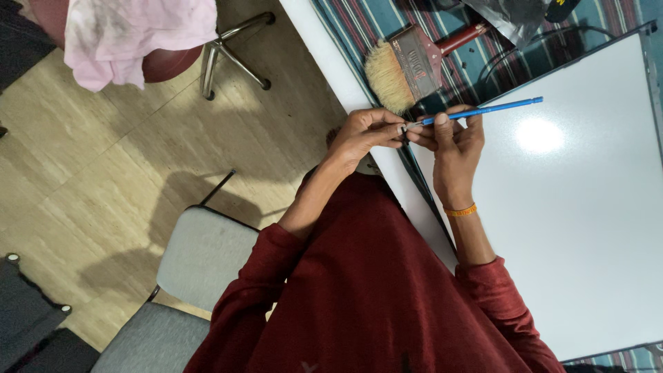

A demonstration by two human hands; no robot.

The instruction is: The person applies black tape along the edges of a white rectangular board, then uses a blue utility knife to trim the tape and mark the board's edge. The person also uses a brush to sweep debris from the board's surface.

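- Fingers (387,128) of the left hand (362,135) pinch narrow around the tip end of a thin blue-handled tool (483,110), where its small metal collar sits; what lies at the very tip is too small to tell.
- Right hand (452,148) closes on the same tool just beside the left fingertips, thumb and forefinger around the shaft, while the blue handle runs out to the right over the white panel (573,228).
- Both hands hold the tool in the air just above the near edge of the table, touching neither the panel nor the cloth.
- White panel: a large flat rectangle with a thin dark frame, lying on the table, with one bright spot of reflected light near the tool's handle.
- Wide paintbrush (407,65) lies just beyond the hands on the striped cloth (359,24); pale bristles point toward the table edge, its dark metal band carries a stamped mark, and its handle is red.
- Clear plastic bag (507,17) sits at the top edge beside the red handle; its contents cannot be made out.
- Small dark specks are scattered on the cloth near the brush.
- Orange band (461,211) circles the right wrist; both sleeves are dark red.
- Grey padded chair (200,255) stands on the wooden floor under the left arm.
- Pink cloth (131,34) hangs over a dark red seat with metal legs, well apart from the hands.
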